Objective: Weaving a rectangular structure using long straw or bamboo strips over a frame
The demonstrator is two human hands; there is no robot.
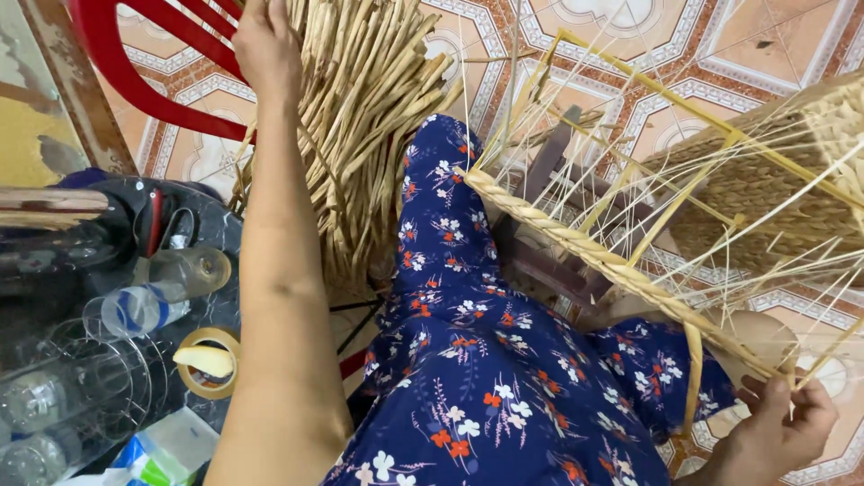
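Head view, looking down over the person's lap. The left hand (267, 43) is reaching forward to the top edge of the picture and resting on a bundle of dried straw stalks (364, 117) that is leaning against a red plastic chair (135, 54); whether its fingers are closed on any stalk cannot be told, since they are running out of the picture. The right hand (781, 430) is sitting at the lower right, its fingers (765, 389) curled together and clamped on the near end of a braided straw rim (585, 252), which is running diagonally along the edge of a yellow wire frame (684, 85). Thin pale strands (720, 225) are fanning out across the frame, and a patch of finished weave (765, 207) is covering its far right part. The frame is resting over the person's knees, which are clothed in dark blue flowered fabric (486, 360). At the left, a dark worktop (225, 234) is carrying a roll of tape (209, 363) and clear plastic bottles (144, 306), well apart from both hands. A patterned tile floor (720, 36) is lying beneath everything.
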